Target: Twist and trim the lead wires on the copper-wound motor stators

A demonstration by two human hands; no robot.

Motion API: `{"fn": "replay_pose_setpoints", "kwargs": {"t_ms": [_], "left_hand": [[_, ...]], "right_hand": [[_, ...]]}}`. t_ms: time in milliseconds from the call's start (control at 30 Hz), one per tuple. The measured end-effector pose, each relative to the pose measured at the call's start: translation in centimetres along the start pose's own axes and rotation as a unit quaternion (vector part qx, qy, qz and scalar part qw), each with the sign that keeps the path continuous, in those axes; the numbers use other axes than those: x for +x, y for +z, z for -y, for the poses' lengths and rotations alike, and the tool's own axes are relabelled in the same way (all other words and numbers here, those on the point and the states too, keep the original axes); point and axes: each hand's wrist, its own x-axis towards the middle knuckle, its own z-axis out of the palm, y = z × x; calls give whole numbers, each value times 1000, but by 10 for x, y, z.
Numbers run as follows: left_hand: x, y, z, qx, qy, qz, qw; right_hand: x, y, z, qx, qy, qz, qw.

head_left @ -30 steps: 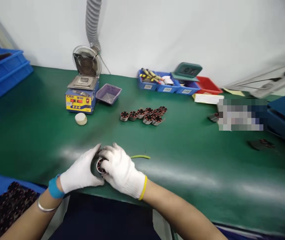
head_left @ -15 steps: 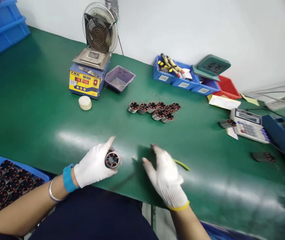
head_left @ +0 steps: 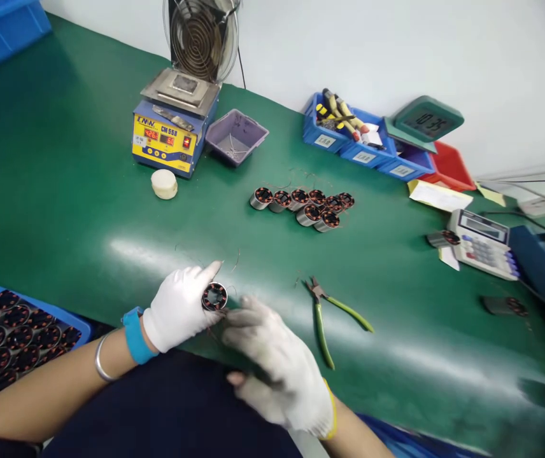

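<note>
My left hand (head_left: 179,310), in a white glove, grips a motor stator (head_left: 214,296), a metal ring with copper windings and thin loose wires. The stator's open end faces up toward me. Close by on its right is my right hand (head_left: 277,362), also gloved, with thumb and fingers apart and slightly blurred; its fingertips are near the stator's wires. Diagonal cutters (head_left: 318,294) with green handles lie spread on the green table to the right of that hand. Farther back stands a group of several stators (head_left: 308,215) with wires sticking out.
A blue tray (head_left: 79,324) at lower left holds many stators. Behind are a solder pot (head_left: 172,137), a round white block (head_left: 164,184), a purple bin (head_left: 237,137) and blue tool bins (head_left: 323,137). A calculator (head_left: 482,245) and single stators lie on the right.
My right hand has moved left, close to the stator, uncovering the cutters on the table. My left hand still holds the stator in nearly the same place. The view has shifted slightly.
</note>
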Motion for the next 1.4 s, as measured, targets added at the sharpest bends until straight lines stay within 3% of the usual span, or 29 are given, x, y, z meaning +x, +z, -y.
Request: {"fn": "replay_pose_setpoints", "kwargs": {"t_ms": [100,167,233,333,400,500,633,700,767,833,933,1033,1100,1200,1300,1400], "left_hand": [[-1,0,0,16,1,-12,1000],[-3,0,0,16,17,-37,999],[-4,1,0,13,36,-65,997],[-4,2,-2,4,55,-79,995],[-3,2,-2,-11,58,-64,996],[0,-2,4,-55,48,-14,997],[-2,-34,19,-181,32,98,978],[-5,-56,18,-215,-3,123,969],[-4,-71,6,-168,-55,72,982],[0,-73,-12,-69,-87,41,993],[9,-56,-30,44,-63,92,993],[13,-38,-26,61,-29,116,991],[12,-32,-17,44,0,117,992],[9,-31,-5,11,43,114,992],[8,-29,0,-21,64,116,991],[9,-25,3,-51,69,109,990]], "right_hand": [[-4,-5,-10,47,209,-108,971],[9,0,-14,37,287,-100,952],[29,7,-19,-2,259,-82,962],[53,19,-28,-57,147,-125,980],[59,23,-35,-73,113,-149,980],[59,26,-43,-68,113,-151,980],[56,28,-43,-69,107,-135,983],[54,29,-42,-90,105,-118,983],[53,28,-41,-145,91,-106,979],[53,24,-41,-215,54,-82,972],[55,17,-44,-272,0,-10,962],[57,10,-44,-236,-20,53,970],[57,8,-42,-192,8,77,978],[56,8,-34,-143,128,84,978],[54,6,-30,-83,247,64,963],[52,2,-29,-4,285,26,958]]}}
